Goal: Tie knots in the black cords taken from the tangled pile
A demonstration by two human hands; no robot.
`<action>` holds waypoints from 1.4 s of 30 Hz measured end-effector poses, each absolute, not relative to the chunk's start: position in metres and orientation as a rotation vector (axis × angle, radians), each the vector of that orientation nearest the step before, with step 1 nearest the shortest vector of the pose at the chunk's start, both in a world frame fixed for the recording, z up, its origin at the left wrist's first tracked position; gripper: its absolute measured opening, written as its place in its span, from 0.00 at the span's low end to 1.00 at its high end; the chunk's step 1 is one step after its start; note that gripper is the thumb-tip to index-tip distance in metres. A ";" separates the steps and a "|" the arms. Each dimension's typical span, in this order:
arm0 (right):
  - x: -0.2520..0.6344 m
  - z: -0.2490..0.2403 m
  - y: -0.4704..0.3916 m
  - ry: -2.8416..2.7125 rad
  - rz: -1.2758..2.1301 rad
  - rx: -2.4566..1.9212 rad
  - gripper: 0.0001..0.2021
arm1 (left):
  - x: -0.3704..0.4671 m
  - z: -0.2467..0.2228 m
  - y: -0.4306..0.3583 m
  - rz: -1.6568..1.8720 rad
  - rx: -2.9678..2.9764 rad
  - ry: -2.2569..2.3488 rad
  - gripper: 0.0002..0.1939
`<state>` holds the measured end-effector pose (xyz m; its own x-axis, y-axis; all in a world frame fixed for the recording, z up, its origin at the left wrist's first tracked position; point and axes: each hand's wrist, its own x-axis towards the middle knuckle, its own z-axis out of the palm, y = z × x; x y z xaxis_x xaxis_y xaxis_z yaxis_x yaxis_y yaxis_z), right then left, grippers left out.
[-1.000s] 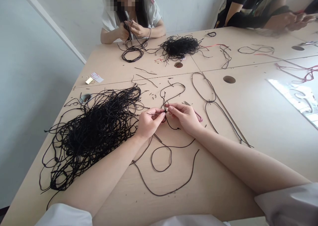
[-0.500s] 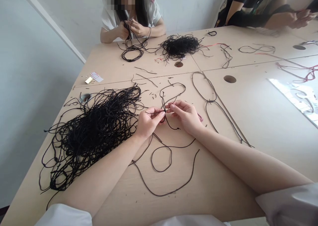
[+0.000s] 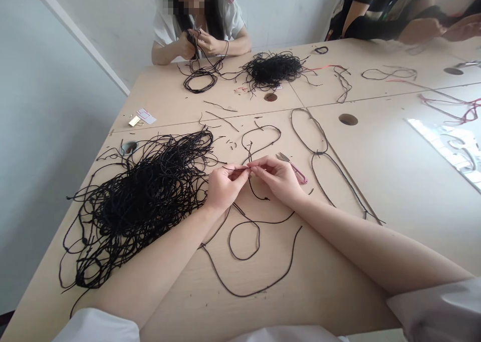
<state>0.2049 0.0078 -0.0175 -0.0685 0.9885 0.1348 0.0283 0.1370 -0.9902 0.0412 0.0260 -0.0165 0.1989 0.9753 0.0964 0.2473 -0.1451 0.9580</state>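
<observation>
My left hand (image 3: 224,183) and my right hand (image 3: 276,178) meet at the middle of the table, fingertips touching. Both are closed in a pinch on a thin black cord (image 3: 252,189), whose knot is hidden behind the fingers. One knotted end hangs below the fingertips and other strands rise above them. Beside my right hand lie small thread snips (image 3: 298,173) with pink handles, partly covered by the hand. A loose length of black cord (image 3: 244,295) curves over the table below my hands.
A big tangled heap of black cords (image 3: 146,197) lies left of my left hand. Looped cord (image 3: 319,152) rests to the right. Across the table (image 3: 391,177), a person (image 3: 203,41) handles cords behind another black pile (image 3: 274,70). Another person's hands (image 3: 423,30) are at the upper right.
My right hand has moved slightly left and its fingertips have closed up against my left hand's. The snips beside it now show more. The far-right person's hands have shifted.
</observation>
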 end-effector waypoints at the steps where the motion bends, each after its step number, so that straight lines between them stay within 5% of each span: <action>1: 0.205 -0.017 0.008 -1.350 1.149 -1.092 0.10 | 0.041 -0.016 0.025 1.027 1.617 1.210 0.13; 5: 0.204 -0.017 0.008 -1.244 1.203 -1.080 0.09 | 0.042 -0.013 0.023 1.057 1.740 1.278 0.11; 11: 0.205 -0.018 0.012 -1.163 1.334 -1.068 0.20 | 0.042 -0.008 0.020 1.070 1.952 1.288 0.10; 17: 0.207 -0.017 0.012 -1.250 1.298 -1.101 0.12 | 0.042 -0.010 0.022 1.088 2.001 1.314 0.08; 42: 0.206 -0.015 0.010 -1.432 1.114 -1.210 0.07 | 0.037 -0.008 0.025 1.285 2.300 1.110 0.08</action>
